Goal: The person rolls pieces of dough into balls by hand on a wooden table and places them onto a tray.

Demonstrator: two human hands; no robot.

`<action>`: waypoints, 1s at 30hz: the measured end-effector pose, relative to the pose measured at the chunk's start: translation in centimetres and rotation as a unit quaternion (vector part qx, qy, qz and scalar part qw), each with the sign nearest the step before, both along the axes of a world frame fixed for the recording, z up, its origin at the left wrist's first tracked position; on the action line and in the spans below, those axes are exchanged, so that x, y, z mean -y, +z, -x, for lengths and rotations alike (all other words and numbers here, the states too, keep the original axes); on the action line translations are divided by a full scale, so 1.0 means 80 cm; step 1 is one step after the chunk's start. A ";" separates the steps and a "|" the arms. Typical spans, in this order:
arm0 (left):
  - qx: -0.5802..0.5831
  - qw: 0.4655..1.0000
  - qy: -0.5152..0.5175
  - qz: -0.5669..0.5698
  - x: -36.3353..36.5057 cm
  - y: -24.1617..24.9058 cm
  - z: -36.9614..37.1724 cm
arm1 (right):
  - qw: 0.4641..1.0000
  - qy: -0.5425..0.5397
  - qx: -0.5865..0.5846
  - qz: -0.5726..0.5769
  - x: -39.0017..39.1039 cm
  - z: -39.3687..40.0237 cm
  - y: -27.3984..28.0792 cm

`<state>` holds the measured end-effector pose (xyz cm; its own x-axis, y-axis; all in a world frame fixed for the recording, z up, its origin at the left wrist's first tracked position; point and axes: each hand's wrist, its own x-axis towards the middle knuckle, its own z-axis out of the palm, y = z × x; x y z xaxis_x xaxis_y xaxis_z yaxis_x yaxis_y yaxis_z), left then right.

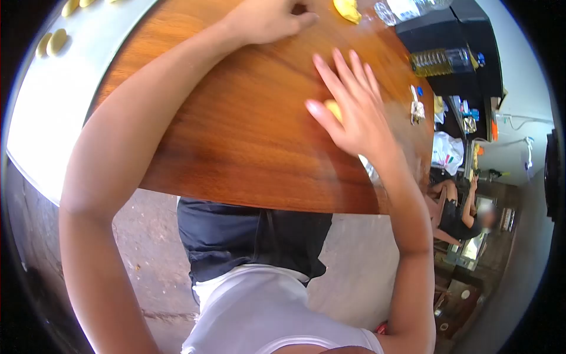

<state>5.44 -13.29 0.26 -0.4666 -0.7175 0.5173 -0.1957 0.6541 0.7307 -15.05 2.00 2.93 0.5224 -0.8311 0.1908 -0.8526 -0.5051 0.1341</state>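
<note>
My right hand (pixel 356 112) is spread palm down at the right part of the brown wooden table (pixel 236 130), its fingers stretched apart. A small yellow piece (pixel 334 110) shows between thumb and forefinger, mostly hidden beneath the palm; I cannot make out its kind. At the far edge of the view is my left hand (pixel 274 20), its fingers curled and partly cut off by the frame. Whatever those fingers hold, if anything, is hidden. To the right of it lies a larger yellow lump (pixel 347 9).
On the left, a white surface (pixel 44 112) carries several oval yellow-green pieces (pixel 57 41). A clear plastic bottle (pixel 407 9) and a bottle of yellowish liquid (pixel 442 62) lie at the right, near a black box (pixel 480 35). A seated person (pixel 457 218) is farther right.
</note>
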 end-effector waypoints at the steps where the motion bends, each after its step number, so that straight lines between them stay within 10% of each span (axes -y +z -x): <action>1: 0.004 1.000 0.008 0.007 0.002 -0.001 -0.002 | 0.999 -0.020 0.018 0.029 0.018 -0.016 -0.010; 5: 0.053 0.996 0.028 -0.059 -0.008 0.012 -0.007 | 0.973 0.064 0.219 -0.040 0.019 -0.060 -0.036; 10: 0.031 0.999 0.013 0.010 -0.003 0.000 -0.001 | 0.957 0.147 0.165 -0.191 -0.070 0.010 -0.005; 15: 0.053 0.998 0.013 0.032 0.004 -0.013 0.005 | 0.999 -0.038 0.025 0.029 0.003 0.026 -0.013; 23: 0.076 0.997 0.021 -0.006 0.005 -0.006 -0.006 | 0.956 0.146 0.201 -0.159 -0.077 -0.044 -0.009; 30: 0.092 0.994 0.026 0.043 -0.002 -0.003 0.005 | 0.989 -0.038 0.123 0.072 -0.027 0.063 -0.029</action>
